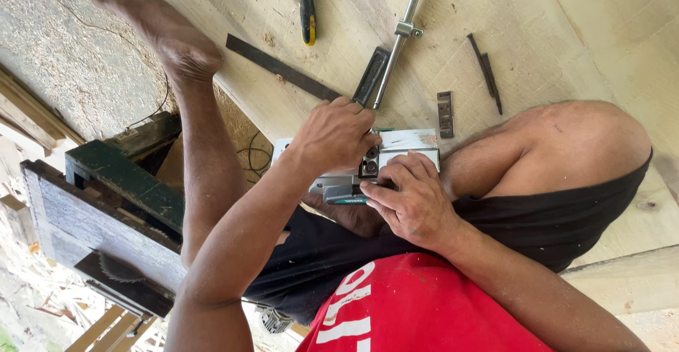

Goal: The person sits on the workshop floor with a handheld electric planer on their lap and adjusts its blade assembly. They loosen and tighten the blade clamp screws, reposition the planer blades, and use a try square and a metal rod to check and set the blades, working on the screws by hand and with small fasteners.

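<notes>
L hand (332, 138) fist-closed on a long chrome T-handle socket wrench (399, 37), R hand (414, 200) clamped over the grey-and-green electric hand planer (353, 182) on the lap — wrench could slip off the bolt, skinning knuckles w/ blade nearby.

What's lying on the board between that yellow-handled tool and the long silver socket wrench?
In the head view, only bare, dusty wood board lies between the yellow-handled tool and the socket wrench.

Pale wooden boards (566, 13), rough concrete floor (64, 55), possibly a saw bench (92, 218); daylight.
</notes>
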